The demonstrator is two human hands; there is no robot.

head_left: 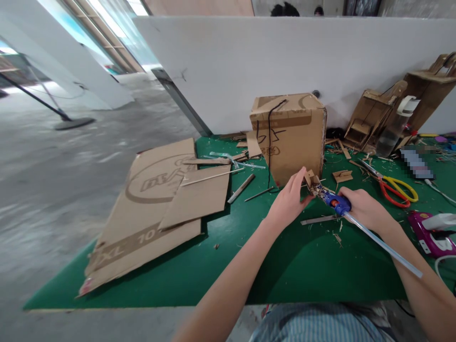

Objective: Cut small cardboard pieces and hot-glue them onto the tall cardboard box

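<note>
My right hand [365,209] is wrapped round a blue glue gun [338,203], and a long clear glue stick [384,247] sticks out of its back end. The gun's nozzle points away from me, at a small folded cardboard piece [310,176]. That piece is pinched between the thumb and fingers of my left hand [290,199], right in front of the big cardboard box [295,137]. The box stands upright, with a black cord hanging down its front. My left fingers partly hide the small piece, and the exact nozzle contact is unclear.
Flat cardboard sheets [153,204] lie at the left of the green table [221,280]. Scissors [395,187], a phone [416,162], a purple power strip [432,232] and a water bottle [397,128] are at the right. A utility-knife-like strip [241,188] and cardboard scraps lie mid-table.
</note>
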